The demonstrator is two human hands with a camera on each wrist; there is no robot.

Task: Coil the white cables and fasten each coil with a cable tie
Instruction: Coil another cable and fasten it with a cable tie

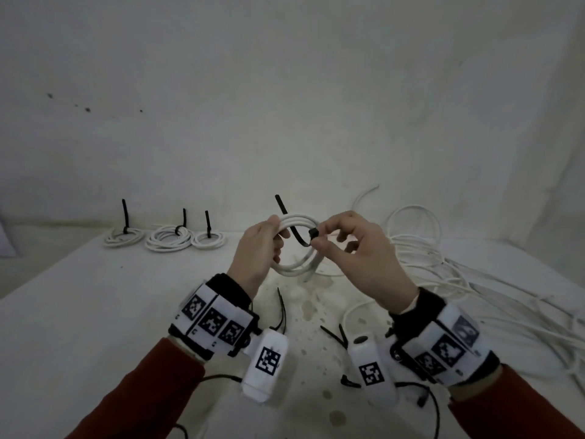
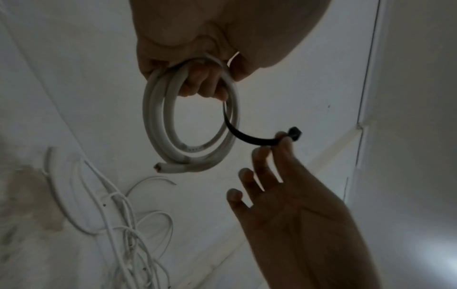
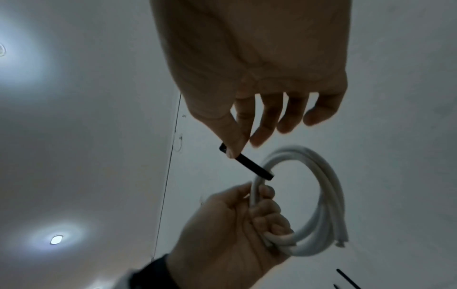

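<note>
Bare white wall [image 1: 285,90], stained white table [image 1: 95,312], 2 ceiling lights [image 3: 56,239].

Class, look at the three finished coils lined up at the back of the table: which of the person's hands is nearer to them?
Left. The left hand is just right of the three tied coils; the right hand is farther right.

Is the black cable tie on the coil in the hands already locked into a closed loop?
No: the black plastic cable tie is still open, its head pinched by the right hand, while the left hand holds the white cable coil.
</note>
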